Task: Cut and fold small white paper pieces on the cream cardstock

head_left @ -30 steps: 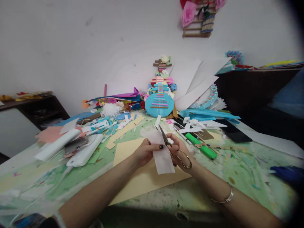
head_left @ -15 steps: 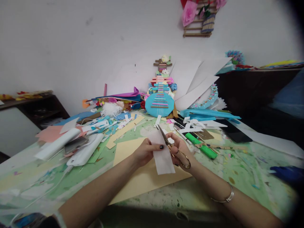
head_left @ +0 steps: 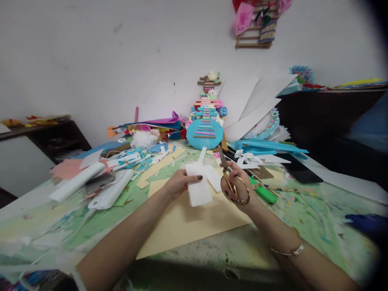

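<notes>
Pale wall (head_left: 106, 60) rose behind a green, paint-stained table (head_left: 303, 222) in the head camera's view, with a wooden lattice (head_left: 253, 45) bearing a pink paper flower (head_left: 243, 18) hung high on it. Against the wall stood a blue lute-shaped craft (head_left: 204, 134), and to its right leaned large white sheets (head_left: 257, 115).

Near the middle of the table, the left hand (head_left: 178, 184) was closed in a pinch, thumb on top, on a white paper (head_left: 200, 194) held above a cream sheet (head_left: 188, 234). Just right of that paper was a second white piece (head_left: 215, 178), set at an angle; whether it touched the table could not be told.

The right hand (head_left: 239, 188) was curled around the gold handles of a pair of scissors (head_left: 224, 167), their blades pointing up and away, apart from the paper. A silver bracelet (head_left: 292, 252) circled the right wrist. Beyond that hand lay a green tube-like object (head_left: 266, 193), and a white power strip (head_left: 113, 192) lay well to the left.
</notes>
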Demonstrator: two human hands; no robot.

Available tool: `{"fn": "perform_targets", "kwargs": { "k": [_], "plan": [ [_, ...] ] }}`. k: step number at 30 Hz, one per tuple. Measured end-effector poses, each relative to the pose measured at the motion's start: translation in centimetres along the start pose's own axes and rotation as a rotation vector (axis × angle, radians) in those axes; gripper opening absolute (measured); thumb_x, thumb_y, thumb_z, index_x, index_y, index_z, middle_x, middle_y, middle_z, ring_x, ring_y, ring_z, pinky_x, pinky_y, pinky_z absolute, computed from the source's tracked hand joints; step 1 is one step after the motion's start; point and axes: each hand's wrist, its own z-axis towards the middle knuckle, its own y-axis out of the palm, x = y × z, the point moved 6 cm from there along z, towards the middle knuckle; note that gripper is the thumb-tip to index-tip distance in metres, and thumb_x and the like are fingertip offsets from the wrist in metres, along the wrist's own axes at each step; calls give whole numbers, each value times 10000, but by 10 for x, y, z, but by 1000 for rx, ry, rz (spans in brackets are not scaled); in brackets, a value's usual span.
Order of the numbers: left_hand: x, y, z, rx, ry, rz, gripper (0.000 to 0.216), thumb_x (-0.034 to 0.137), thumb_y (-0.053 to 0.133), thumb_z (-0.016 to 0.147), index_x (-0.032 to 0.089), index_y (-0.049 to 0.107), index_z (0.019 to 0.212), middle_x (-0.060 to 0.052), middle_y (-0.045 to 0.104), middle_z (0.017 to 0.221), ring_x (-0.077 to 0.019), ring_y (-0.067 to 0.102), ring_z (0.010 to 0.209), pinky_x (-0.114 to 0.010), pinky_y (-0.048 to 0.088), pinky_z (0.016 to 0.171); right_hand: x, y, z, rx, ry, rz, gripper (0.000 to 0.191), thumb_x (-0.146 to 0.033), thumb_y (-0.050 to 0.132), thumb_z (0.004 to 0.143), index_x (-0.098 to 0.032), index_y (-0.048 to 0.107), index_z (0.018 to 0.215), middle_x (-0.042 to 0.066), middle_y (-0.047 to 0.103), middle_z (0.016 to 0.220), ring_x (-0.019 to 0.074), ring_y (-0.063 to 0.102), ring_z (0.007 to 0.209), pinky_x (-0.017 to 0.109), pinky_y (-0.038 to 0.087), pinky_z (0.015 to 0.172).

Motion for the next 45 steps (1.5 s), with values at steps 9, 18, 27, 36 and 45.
{"fn": "perform_targets", "kwargs": {
  "k": [9,18,27,36,45],
  "plan": [
    [20,-98,20,466,-136,984,320,345,728,582,143,639,814,-102,706,833,-277,653,820,-289,459,617,0,-18,9,146,45,-49,478,-603,612,709,-226,425,933,-100,465,384,52,243,258,155,189,300],
    [35,-77,15,612,261,1142,204,257,607,694,163,610,875,-88,664,808,-233,603,804,-308,415,705,6,-68,24,361,179,-1117,260,-273,686,637,-181,591,861,49,678,717,160,563,557,236,339,486],
    [-12,8,13,-6,259,799,197,264,579,716,155,600,878,-12,633,642,-120,542,507,-218,404,489,12,-72,25,257,283,-1572,322,-293,662,708,-164,621,1000,129,689,925,299,614,910,298,381,657],
    [-10,59,5,-219,847,1339,302,128,427,851,218,648,1035,-96,611,1014,-216,524,941,-337,442,793,6,-67,22,243,324,-1426,278,-300,681,686,-171,640,929,103,685,932,266,613,909,277,390,660],
    [3,40,12,97,871,1119,245,219,416,889,195,651,951,-94,646,945,-210,557,932,-343,438,833,1,-70,25,340,114,-1085,245,-320,662,680,-191,585,874,39,678,761,177,594,655,257,401,576]
  ]
}}
